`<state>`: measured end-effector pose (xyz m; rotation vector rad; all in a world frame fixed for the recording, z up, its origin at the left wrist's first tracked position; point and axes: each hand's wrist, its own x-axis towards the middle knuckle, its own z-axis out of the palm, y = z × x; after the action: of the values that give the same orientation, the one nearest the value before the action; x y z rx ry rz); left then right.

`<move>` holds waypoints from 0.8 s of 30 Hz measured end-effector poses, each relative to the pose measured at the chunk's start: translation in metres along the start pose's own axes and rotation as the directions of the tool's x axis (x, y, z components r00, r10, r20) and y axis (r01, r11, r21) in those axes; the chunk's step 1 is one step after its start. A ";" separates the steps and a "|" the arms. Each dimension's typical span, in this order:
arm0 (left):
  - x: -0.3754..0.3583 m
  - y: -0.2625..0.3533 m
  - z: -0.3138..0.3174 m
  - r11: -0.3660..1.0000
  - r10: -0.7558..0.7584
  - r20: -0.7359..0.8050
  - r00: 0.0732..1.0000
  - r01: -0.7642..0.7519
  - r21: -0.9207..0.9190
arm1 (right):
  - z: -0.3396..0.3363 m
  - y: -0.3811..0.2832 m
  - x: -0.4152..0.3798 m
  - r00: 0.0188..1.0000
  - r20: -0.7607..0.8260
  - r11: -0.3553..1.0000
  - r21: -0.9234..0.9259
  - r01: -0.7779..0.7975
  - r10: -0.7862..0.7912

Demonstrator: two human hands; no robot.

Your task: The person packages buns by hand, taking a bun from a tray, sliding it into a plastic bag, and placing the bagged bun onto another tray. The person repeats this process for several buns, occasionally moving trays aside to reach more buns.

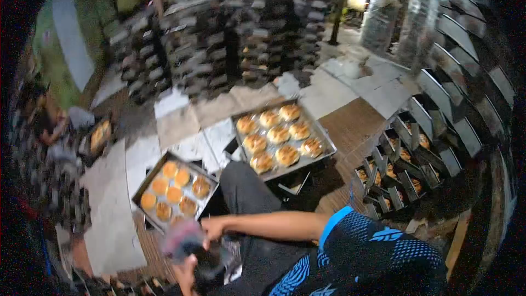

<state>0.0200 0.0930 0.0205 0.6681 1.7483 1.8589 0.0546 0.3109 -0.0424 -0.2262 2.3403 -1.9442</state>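
Observation:
My right hand (214,228) reaches in from the right, fingers closed at the edge of a blurred pink-and-grey thing (185,237). Just below it, my left hand (186,272) is closed against the dark lower side of the same thing; motion blur hides its kind. Right above both hands lies a square metal tray (143,182) of round buns (174,194), some plain golden, others with a brown topping. Beyond my knee (240,178) sits a larger metal tray (332,151) with rows of topped buns (278,134).
Leaning stacks of bun-filled tins (402,164) stand on the right. Tall dark stacks of trays (203,49) line the back. Flattened cardboard (109,214) covers the floor. At far left another person (52,126) sits near a small bun tray (100,136).

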 end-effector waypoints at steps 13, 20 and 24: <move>-0.030 -0.057 -0.029 0.865 -0.304 0.073 0.950 0.243 0.440 | 0.005 0.134 -0.022 0.743 0.656 0.975 0.047 -0.218 0.134; -0.024 -0.034 0.000 0.492 -0.430 0.048 0.901 0.190 0.850 | 0.026 -0.004 -0.009 0.900 0.165 0.781 -0.450 0.433 -0.403; -0.041 0.008 0.014 0.715 -0.034 0.053 0.998 -0.013 0.699 | 0.030 -0.024 0.005 0.954 0.272 0.724 -0.633 0.275 -0.124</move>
<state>0.0602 0.0762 0.0282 0.9659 2.4127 1.0859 0.0563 0.2772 -0.0245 -0.7251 2.8412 -0.9623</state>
